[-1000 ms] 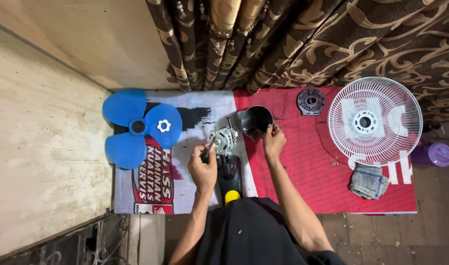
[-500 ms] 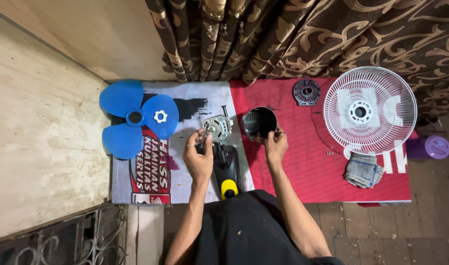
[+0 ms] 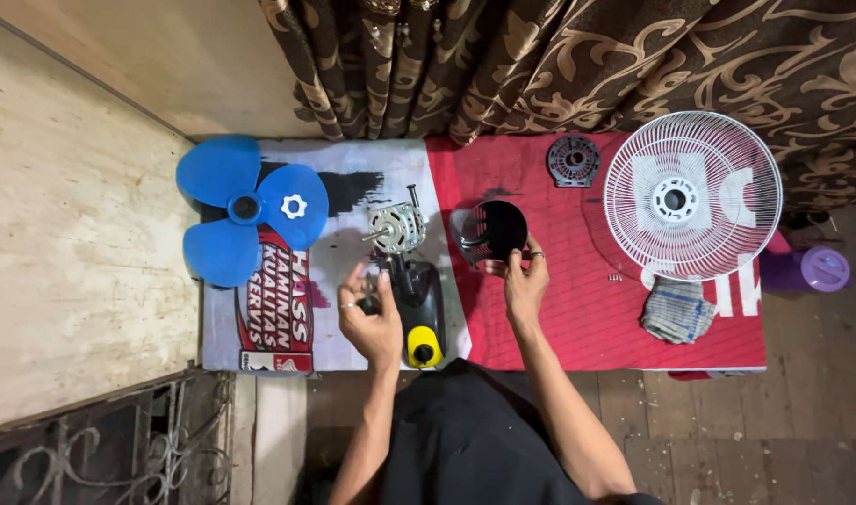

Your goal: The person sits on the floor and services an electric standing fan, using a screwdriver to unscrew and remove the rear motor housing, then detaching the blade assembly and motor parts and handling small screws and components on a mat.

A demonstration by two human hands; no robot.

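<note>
Left hand point(image 3: 372, 318) closed round the black fan neck/body point(image 3: 417, 297) w/ yellow knob point(image 3: 422, 348), just below the bare fan motor point(image 3: 397, 227). Right hand point(image 3: 524, 285) grips rim of the black motor cover point(image 3: 493, 231), held just right of motor, over the red-and-white banner mat point(image 3: 559, 318). Further out: blue fan blade point(image 3: 241, 210) at left, w/ white nut on it; round grey plate point(image 3: 574, 160), white fan grille point(image 3: 692, 195), folded cloth point(image 3: 677, 311), purple lid point(image 3: 825, 268) at right. Patterned brown curtain point(image 3: 559, 56) behind.

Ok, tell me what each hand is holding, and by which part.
Right hand grips the black motor cover by its lower rim. Left hand is on the fan body, near its upper left side; the exact hold is hidden.
</note>
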